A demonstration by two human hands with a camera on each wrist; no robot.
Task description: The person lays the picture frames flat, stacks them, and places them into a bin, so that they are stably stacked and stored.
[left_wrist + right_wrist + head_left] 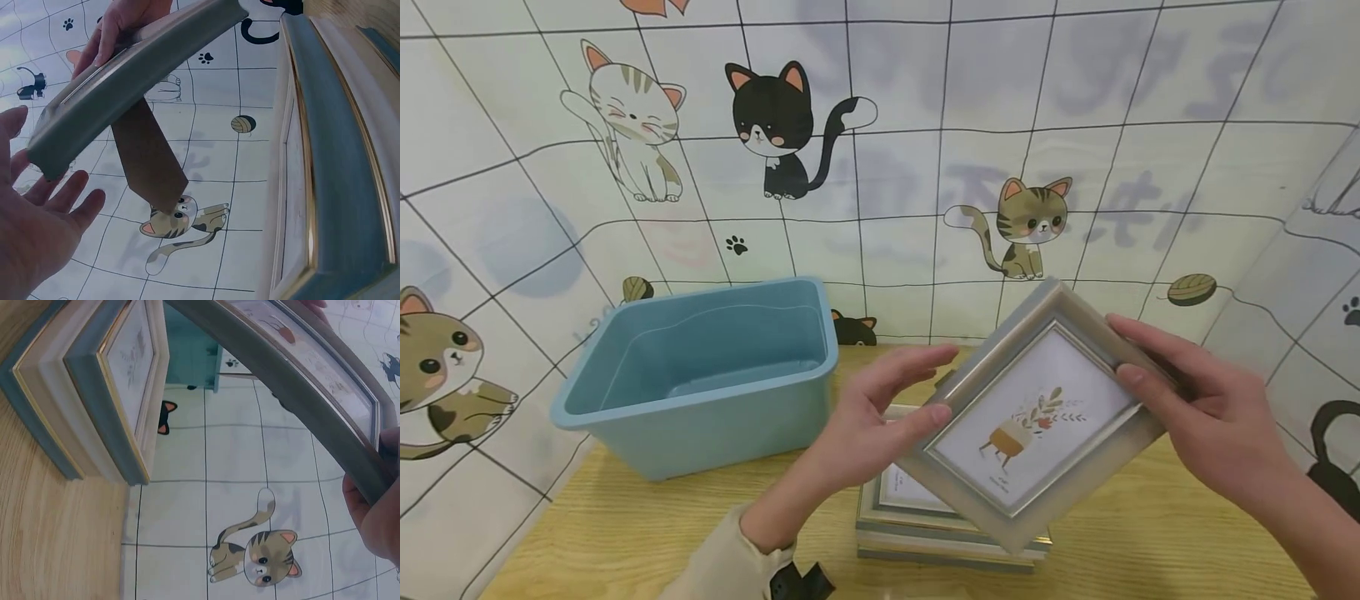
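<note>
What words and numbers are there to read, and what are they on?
No text is clear enough to quote.
Raised picture frame: tiny print in the picture's bottom corner, too small.
Top stacked frame: small print, too small.
Cat-patterned wall covering: faint bluish marks, too blurred to read.

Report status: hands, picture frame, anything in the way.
Right hand gripping tilted picture frame. Left hand at opposite edge, contact unclear. Frame held above frame stack. No obstruction visible.
</note>
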